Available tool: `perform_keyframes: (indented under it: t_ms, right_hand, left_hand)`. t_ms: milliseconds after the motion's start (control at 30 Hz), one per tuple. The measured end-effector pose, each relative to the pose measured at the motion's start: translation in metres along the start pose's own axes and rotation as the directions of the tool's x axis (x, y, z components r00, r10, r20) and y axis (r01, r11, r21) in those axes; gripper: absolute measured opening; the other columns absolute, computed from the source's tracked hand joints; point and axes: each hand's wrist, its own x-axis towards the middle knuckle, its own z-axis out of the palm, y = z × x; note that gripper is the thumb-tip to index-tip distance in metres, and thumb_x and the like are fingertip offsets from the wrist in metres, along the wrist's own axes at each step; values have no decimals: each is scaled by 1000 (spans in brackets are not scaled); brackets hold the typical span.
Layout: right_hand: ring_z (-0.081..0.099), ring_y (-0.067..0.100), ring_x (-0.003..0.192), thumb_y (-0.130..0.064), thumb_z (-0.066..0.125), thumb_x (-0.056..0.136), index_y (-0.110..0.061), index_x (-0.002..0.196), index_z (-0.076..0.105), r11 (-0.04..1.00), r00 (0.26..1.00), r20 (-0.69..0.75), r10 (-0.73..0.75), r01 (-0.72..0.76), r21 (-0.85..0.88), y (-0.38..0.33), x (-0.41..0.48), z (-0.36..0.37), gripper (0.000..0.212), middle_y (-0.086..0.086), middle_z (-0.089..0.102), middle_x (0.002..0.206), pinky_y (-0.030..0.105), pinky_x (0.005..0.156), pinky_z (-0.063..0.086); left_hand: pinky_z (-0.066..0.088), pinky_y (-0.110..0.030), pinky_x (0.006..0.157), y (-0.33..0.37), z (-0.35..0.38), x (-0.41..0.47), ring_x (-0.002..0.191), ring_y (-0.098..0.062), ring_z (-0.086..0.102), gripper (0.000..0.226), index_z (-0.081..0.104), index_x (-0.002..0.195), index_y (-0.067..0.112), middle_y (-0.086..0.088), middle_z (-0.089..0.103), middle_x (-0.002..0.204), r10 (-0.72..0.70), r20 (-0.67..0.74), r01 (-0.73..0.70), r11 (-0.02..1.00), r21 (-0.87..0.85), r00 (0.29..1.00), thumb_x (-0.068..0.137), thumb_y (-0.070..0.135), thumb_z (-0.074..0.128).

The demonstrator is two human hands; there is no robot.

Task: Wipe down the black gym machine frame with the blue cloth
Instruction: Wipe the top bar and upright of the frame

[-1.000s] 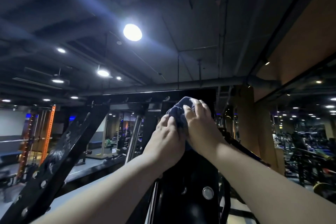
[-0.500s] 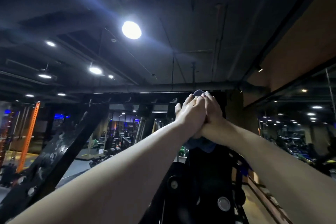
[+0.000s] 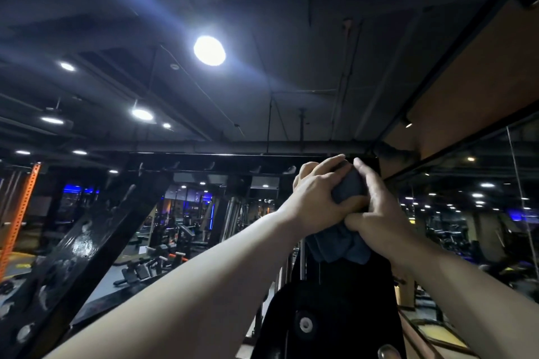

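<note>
The black gym machine frame has an upright post point(image 3: 344, 300) in front of me, a top crossbar point(image 3: 204, 159) and a slanted brace point(image 3: 78, 248) at the left. Both arms reach up to the top of the post. My left hand point(image 3: 318, 195) and my right hand point(image 3: 379, 213) grip the blue cloth point(image 3: 347, 186) together and press it around the post near the crossbar. A loose fold of the cloth point(image 3: 341, 248) hangs below the hands. The post's top behind the hands is hidden.
An orange perforated rack upright point(image 3: 20, 213) stands far left. Benches and other machines point(image 3: 163, 256) fill the gym floor beyond the frame. A mirrored wall point(image 3: 481, 213) runs along the right. Ceiling lamps point(image 3: 209, 50) shine overhead.
Both hands have risen with the cloth along the post toward the crossbar. More cloth now shows between and below the hands, and the view has tilted up.
</note>
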Motion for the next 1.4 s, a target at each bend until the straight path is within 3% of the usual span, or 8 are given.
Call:
perform_keyframes:
  t_ms: [167,300,467,633,900,1067,1267,1400]
  right_hand:
    - [44,10,142,-4,57,66,-24,147,51,969,998,-49,-26,37,243,-2,7,-3,83,-8,53,149,28,110,41]
    - [36,-1,143,5,53,90,-18,147,50,991,975,-182,-130,121,-60,-6,10,4,62,-14,46,152,19,120,23]
    - [26,5,150,0,44,89,-17,153,44,912,945,-189,-268,186,-365,4,4,14,66,-8,36,162,18,121,16]
    - [26,7,150,-10,49,93,-12,151,46,879,943,-163,-289,194,-436,1,4,15,58,-6,37,161,12,117,12]
    - [17,26,155,-4,47,98,-1,154,34,735,957,-20,-291,210,-644,-9,22,23,58,13,26,165,31,127,10]
    - [19,24,154,-19,45,99,-4,154,37,664,944,-14,-330,222,-714,-8,16,22,58,11,27,166,28,125,7]
    - [4,15,156,-24,41,102,-7,160,21,661,958,-19,-285,182,-728,-8,14,29,63,4,12,170,26,126,-3]
    - [9,19,156,-29,34,100,-4,159,24,635,957,-18,-290,179,-752,-6,15,31,64,8,16,169,32,128,2]
  left_hand:
    - [35,-38,111,8,-10,8,128,-26,43,55,69,124,27,9,54,144,7,-85,-1,998,63,996,72,40,57]
    - [33,-34,107,12,-16,18,127,-24,40,22,69,107,30,10,50,141,-355,-288,400,909,114,889,89,30,56]
    - [21,-27,121,14,3,11,144,-19,29,54,56,141,19,4,43,155,-124,-110,125,992,7,986,89,33,66]
    - [24,-24,120,-14,-20,5,143,-14,33,57,57,143,18,8,48,152,-69,-90,75,995,66,994,86,18,65]
    - [40,-27,98,10,-6,11,110,-22,53,11,56,71,22,6,64,101,-253,-242,261,965,1,937,79,21,49]
    - [41,-32,109,-12,-27,19,127,-19,51,35,76,96,20,10,67,125,-52,-55,63,975,212,997,75,23,48]
    - [53,-40,90,-63,-67,1,95,-32,67,21,66,63,23,4,69,80,-282,-399,339,937,80,873,66,19,46]
    - [52,-34,81,-41,-53,9,82,-30,65,16,65,68,19,2,66,72,-230,-404,271,961,47,885,75,19,51]
